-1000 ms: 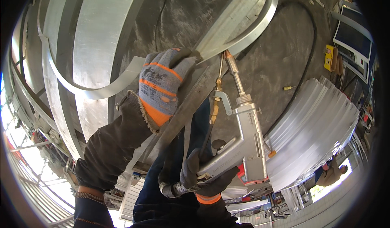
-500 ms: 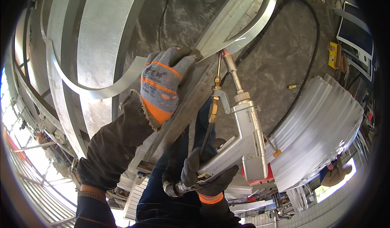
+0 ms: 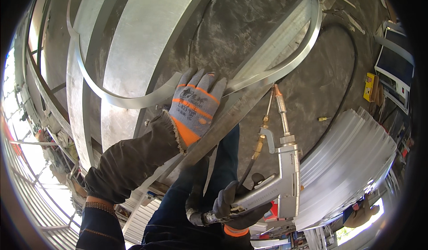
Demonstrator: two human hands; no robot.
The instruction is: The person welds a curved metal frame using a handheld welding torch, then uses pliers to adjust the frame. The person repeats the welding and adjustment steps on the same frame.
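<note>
My left hand (image 3: 196,104), in a grey glove with orange bands, lies on a flat metal beam (image 3: 214,124), fingers stretched out and slightly spread. On its right a curved metal strip (image 3: 307,45) runs along the beam and bends upward; another curved strip (image 3: 120,100) reaches the hand from the left. Whether they join is hidden under the glove. My right hand (image 3: 225,200), also gloved, is wrapped round the handle of a silver welding gun (image 3: 289,174). The gun's copper nozzle (image 3: 279,92) points up, just below the right strip's lower edge, beside a thin brass-fitted wire guide (image 3: 257,147).
Wide curved metal panels (image 3: 133,40) stand at the left. Stacked shiny sheets (image 3: 347,161) fill the right. A black cable (image 3: 354,67) loops over the concrete floor. Farther right are a yellow box (image 3: 369,87) and a white-framed machine (image 3: 394,63). A small yellow piece (image 3: 323,119) lies on the floor.
The gun nozzle has drawn down, away from the strip it was touching or nearly touching. My left hand's fingers have straightened from a bent hold. The whole view has shifted.
</note>
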